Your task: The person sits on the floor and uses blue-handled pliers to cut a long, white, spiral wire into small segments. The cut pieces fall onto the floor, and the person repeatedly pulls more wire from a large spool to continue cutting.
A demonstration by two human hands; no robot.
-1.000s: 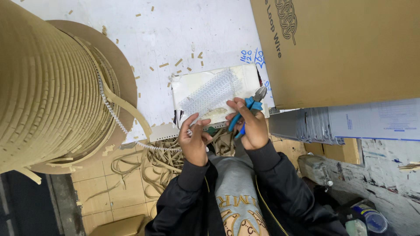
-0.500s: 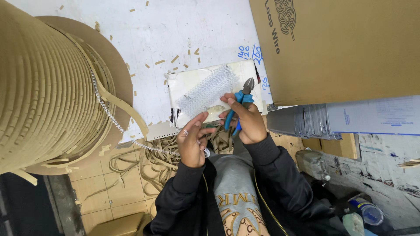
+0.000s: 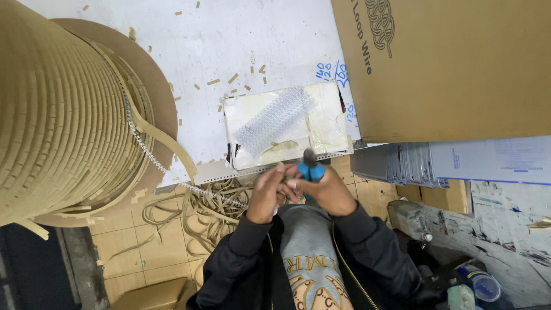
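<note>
Spool (image 3: pixel 57 109): a large tan reel fills the 9 o'clock side, wound with paper-backed binding wire; its cardboard flange sits against the white table (image 3: pixel 229 46).
Wire strand (image 3: pixel 172 172): a thin looped wire with a tan backing strip runs off the reel from about 10 o'clock down toward the hands at centre.
Paper offcuts (image 3: pixel 201 212): curls of tan strip lie on the tiled floor at 7 o'clock, below the table edge.
Left hand (image 3: pixel 267 195): fingers bent and closed narrowly on the free end of the wire strand, just below centre; how firm the pinch is I cannot tell.
Cut wire pieces (image 3: pixel 272 120): a small heap of silvery looped lengths lies at 12 o'clock from the hands on a worn white pad (image 3: pixel 327 129).
Right hand (image 3: pixel 327 192): wrapped round the blue handles of cutters (image 3: pixel 310 169), touching the left hand; the dark nose points up toward the pad.
Cardboard box (image 3: pixel 447 63): large and brown, at 1 to 2 o'clock, with a grey stack (image 3: pixel 402 163) beneath it.
Step in hand: judging by the grip, a length of wire is being lined up at the cutter nose.
Next move calls for: a steady left-hand hold, with the nose set squarely between loops, not across one.
</note>
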